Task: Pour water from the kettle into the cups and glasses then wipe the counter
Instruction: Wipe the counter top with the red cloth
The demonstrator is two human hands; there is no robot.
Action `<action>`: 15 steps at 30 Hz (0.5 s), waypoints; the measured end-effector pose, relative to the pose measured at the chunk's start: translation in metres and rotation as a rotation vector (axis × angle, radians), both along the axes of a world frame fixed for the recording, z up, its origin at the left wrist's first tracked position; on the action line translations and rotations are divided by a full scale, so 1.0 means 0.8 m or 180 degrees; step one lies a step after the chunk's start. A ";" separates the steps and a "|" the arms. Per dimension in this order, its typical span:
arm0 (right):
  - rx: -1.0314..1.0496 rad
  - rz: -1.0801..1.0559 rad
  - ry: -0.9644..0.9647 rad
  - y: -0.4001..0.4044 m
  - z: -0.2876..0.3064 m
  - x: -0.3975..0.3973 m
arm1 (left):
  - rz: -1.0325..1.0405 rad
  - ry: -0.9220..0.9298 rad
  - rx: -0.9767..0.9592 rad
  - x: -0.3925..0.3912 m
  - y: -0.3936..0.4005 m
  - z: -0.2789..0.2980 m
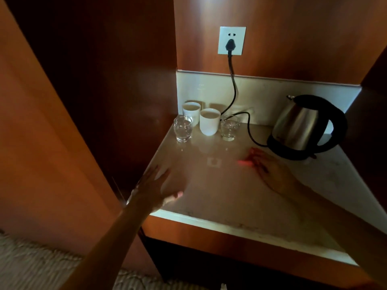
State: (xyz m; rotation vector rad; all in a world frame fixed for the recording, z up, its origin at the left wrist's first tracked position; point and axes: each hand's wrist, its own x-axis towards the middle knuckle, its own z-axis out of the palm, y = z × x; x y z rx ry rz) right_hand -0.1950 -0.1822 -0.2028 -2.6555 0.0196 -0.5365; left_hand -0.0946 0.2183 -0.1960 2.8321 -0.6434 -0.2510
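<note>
A steel kettle (299,127) with a black handle stands on its black base at the back right of the pale stone counter (209,189). Two white cups (191,114) (209,122) and two clear glasses (183,129) (229,127) stand grouped in the back left corner. My left hand (156,187) hovers open over the counter's left edge, holding nothing. My right hand (270,166) is blurred, fingers spread, low over the counter just in front of the kettle, and holds nothing.
A black cord (234,88) runs from a white wall socket (231,40) down behind the cups and across to the kettle base. Wooden panels close in the left side and back. Carpet (31,266) lies below at left.
</note>
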 end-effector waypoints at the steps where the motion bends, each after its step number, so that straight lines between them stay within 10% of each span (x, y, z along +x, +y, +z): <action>1: -0.0081 -0.0077 0.0098 0.012 0.000 0.022 | -0.0013 0.0014 0.0014 0.000 0.001 -0.001; 15: -0.0296 0.0635 -0.0153 0.261 -0.007 0.089 | -0.0039 0.0349 -0.0084 -0.021 0.021 0.060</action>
